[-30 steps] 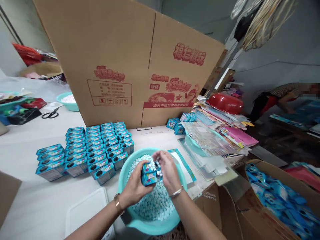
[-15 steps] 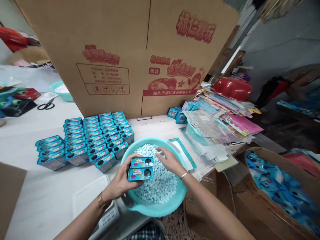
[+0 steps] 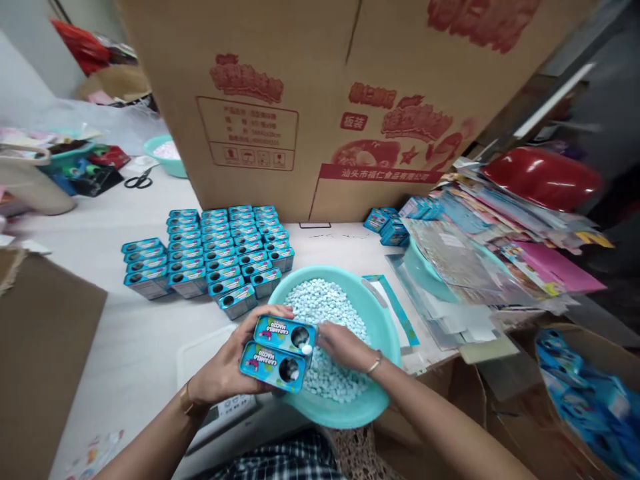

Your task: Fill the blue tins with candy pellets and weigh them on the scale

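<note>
My left hand (image 3: 234, 363) is wrapped round two blue candy boxes (image 3: 273, 363), held side by side and tilted above the basin's left side. Each box has a round opening at its right end. A pale candy (image 3: 306, 349) shows at the opening of the upper box. Right beside that end, my right hand (image 3: 344, 345) has its fingers curled closed; the fingertips are partly hidden, and what they hold cannot be made out. Below both hands is a turquoise basin (image 3: 385, 393) full of small pale-blue candies (image 3: 330, 300).
Rows of blue boxes (image 3: 220, 253) stand left of the basin, before a large carton (image 3: 320, 133). A white scale (image 3: 200, 353) lies under my left arm. Papers and a red bowl (image 3: 543, 177) are stacked at right, above an open carton of blue packages (image 3: 585, 393). Scissors (image 3: 139, 179) lie far left.
My right hand has come from above the candies to the boxes' open end, its fingers closing. The two boxes have come nearer and tilted. The whole view has shifted.
</note>
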The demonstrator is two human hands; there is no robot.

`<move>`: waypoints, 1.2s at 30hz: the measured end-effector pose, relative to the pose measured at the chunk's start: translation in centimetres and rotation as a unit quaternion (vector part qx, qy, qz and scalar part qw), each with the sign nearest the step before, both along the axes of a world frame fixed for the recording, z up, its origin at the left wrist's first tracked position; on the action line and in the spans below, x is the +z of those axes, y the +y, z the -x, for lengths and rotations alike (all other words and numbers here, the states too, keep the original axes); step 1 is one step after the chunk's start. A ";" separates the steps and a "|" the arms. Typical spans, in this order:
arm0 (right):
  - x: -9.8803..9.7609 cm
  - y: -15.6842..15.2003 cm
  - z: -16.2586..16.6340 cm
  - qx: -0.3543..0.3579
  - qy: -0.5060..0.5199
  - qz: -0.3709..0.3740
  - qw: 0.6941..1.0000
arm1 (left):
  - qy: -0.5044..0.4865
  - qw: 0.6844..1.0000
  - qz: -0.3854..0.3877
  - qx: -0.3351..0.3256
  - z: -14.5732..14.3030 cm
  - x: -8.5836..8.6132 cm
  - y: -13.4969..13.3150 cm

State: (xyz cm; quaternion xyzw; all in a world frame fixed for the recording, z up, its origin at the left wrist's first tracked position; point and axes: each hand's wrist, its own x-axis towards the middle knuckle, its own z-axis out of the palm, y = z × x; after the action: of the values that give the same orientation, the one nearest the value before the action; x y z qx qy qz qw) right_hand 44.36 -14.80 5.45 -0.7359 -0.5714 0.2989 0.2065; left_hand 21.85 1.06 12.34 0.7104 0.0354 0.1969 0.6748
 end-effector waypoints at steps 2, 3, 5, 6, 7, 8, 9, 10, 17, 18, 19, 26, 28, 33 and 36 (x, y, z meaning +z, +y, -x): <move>1.2 -0.5 -1.0 -0.079 0.145 -0.029 0.986 | -0.001 1.000 -0.001 0.023 0.9 0.4 0.3; 1.7 -0.6 -1.4 -0.133 0.231 -0.044 0.963 | 0.005 0.999 0.005 0.033 1.2 0.6 0.3; 2.6 -1.0 -1.9 -0.238 0.380 -0.074 0.891 | 0.033 0.998 0.036 0.045 1.1 1.2 0.2; 2.9 -1.1 -2.0 -0.282 0.437 -0.092 0.849 | 0.051 0.996 0.060 0.046 0.8 1.4 0.0; 3.2 -1.2 -2.1 -0.317 0.478 -0.113 0.811 | 0.068 0.993 0.085 0.042 0.4 1.7 -0.3; 3.6 -1.3 -2.1 -0.342 0.500 -0.133 0.784 | 0.081 0.990 0.105 0.040 -0.1 1.9 -0.6; 4.0 -1.4 -2.0 -0.361 0.510 -0.152 0.766 | 0.089 0.988 0.117 0.039 -0.8 2.1 -1.0; 4.4 -1.5 -1.8 -0.379 0.524 -0.172 0.743 | 0.093 0.988 0.119 0.043 -1.5 2.2 -1.4; 9.4 0.6 1.8 -0.453 0.654 -0.363 0.485 | 0.087 0.993 -0.026 0.079 -5.3 -0.1 -3.4; 9.9 1.2 2.5 -0.450 0.639 -0.382 0.494 | 0.087 0.991 -0.056 0.081 -5.5 -0.5 -3.5; 10.3 1.8 3.1 -0.447 0.619 -0.396 0.509 | 0.087 0.990 -0.079 0.079 -5.7 -0.8 -3.6; 10.8 3.1 4.5 -0.448 0.547 -0.440 0.554 | 0.075 0.990 -0.103 0.064 -6.0 -1.5 -3.8; 10.7 3.0 4.5 -0.444 0.556 -0.439 0.549 | 0.066 0.988 -0.108 0.089 -6.2 -1.7 -4.0; 10.5 3.1 3.9 -0.453 0.577 -0.424 0.531 | 0.053 0.985 -0.132 0.095 -6.3 -1.7 -4.2; 10.4 3.1 3.5 -0.458 0.603 -0.414 0.505 | 0.040 0.983 -0.156 0.085 -6.1 -1.5 -4.1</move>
State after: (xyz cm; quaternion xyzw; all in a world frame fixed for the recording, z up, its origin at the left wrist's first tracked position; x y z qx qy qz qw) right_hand 40.90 -11.73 15.83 -0.3678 0.0495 0.2628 0.8906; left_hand 27.91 -3.06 10.87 0.8087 0.0918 0.2281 0.5344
